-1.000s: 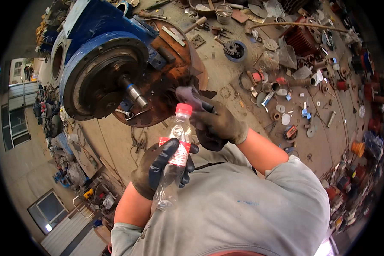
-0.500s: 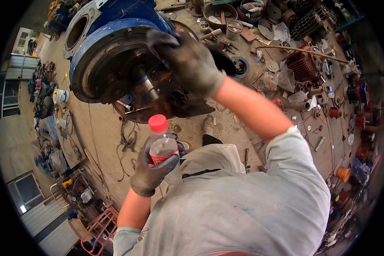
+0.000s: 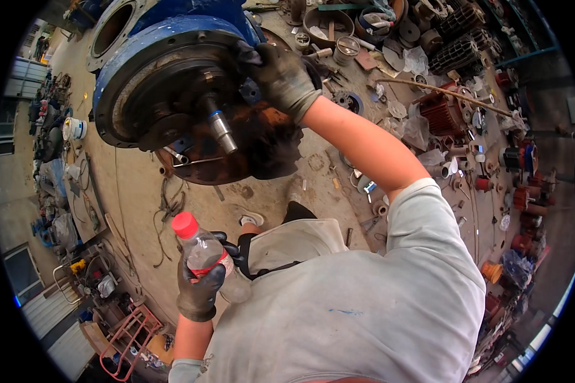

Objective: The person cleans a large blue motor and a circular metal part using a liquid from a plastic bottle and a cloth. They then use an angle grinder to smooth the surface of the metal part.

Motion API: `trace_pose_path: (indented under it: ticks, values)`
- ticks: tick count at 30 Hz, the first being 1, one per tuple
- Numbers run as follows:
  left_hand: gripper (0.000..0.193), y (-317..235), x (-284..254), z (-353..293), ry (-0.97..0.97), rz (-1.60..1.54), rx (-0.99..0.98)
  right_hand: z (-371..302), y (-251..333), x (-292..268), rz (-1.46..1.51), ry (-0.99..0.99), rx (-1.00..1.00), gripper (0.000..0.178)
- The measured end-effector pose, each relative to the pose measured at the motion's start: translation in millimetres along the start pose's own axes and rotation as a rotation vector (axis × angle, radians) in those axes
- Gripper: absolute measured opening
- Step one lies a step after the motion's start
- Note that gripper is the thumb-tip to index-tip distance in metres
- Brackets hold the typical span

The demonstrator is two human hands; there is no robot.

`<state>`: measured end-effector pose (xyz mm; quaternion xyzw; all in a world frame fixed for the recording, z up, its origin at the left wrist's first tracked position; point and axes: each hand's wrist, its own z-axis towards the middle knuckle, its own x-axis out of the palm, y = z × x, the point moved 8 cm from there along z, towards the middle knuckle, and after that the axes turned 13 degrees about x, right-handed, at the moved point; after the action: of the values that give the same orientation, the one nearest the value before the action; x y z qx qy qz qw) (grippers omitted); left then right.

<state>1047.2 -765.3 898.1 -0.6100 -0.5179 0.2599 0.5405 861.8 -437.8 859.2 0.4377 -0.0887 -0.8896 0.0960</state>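
Head view, bottle: the clear bottle (image 3: 205,251) is a bit left of the lower middle of the frame. Its bottom is hard to make out against the grey shirt (image 3: 364,306), and fingers hide part of its red label (image 3: 225,259).
Which way it points: the red cap (image 3: 184,225) points to the upper left, and the long bottle slants down to the lower right.
Left hand: this gloved hand (image 3: 198,292) is wrapped around the bottle's middle.
Right hand: this gloved hand (image 3: 284,78), above the middle of the frame, is closed on a dark cloth (image 3: 248,53). Most of the cloth is hidden.
Blue machine: it (image 3: 191,27) fills the upper left, its top cut off. Its round face is dark inside.
Silver shaft: it (image 3: 222,131) sticks out of that face, pointing down.
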Motion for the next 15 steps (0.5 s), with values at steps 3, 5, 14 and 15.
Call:
trace_pose_path:
  ticks: [3, 5, 14, 15]
  values:
    - [0.065, -2.0, 11.3, 9.1, 0.024, -0.029, -0.001, 13.9, 5.2, -11.2, 0.141, -0.053, 0.048, 0.036]
    - [0.066, -6.4, 16.2, 19.0, 0.028, -0.015, 0.048, 24.2, 15.0, -11.9, -0.022, -0.138, 0.028, 0.034]
    - [0.064, -50.7, 7.6, 29.3, -0.051, 0.059, 0.183, -4.2, -11.6, 12.6, 0.068, -0.035, 0.112, 0.033]
    - [0.063, -50.0, 5.6, 29.9, -0.063, 0.072, 0.176, -2.8, -9.9, 13.7, 0.145, -0.074, 0.115, 0.034]
